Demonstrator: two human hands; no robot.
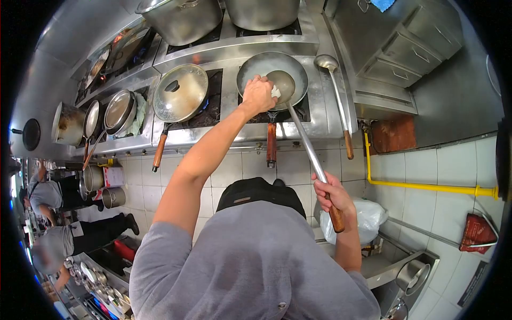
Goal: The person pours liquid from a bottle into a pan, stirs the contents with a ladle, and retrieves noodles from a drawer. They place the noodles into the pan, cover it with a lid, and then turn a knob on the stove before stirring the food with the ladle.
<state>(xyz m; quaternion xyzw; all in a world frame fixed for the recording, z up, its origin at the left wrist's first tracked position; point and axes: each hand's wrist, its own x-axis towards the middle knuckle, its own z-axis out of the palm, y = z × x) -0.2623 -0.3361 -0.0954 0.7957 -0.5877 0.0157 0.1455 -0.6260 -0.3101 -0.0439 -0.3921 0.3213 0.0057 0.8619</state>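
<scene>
My right hand [334, 193] is wrapped round the wooden handle of a long ladle [308, 143]. The ladle's round bowl lies inside a wide frying pan [246, 70], whose wooden handle points toward me. My left hand [258, 95] reaches over the pan, fingers closed and pinched at the ladle's bowl. A small white piece [276, 92] shows at its fingertips, partly hidden by them; what it is I cannot tell. The pan sits on a burner of the steel stove [319, 114].
Left of the pan stands another pan with a glass lid [181, 95]. A second ladle [338, 96] lies to the right. Large pots [184, 24] stand behind. A yellow pipe [426, 186] runs along the right, and two people [88, 237] are at the far left.
</scene>
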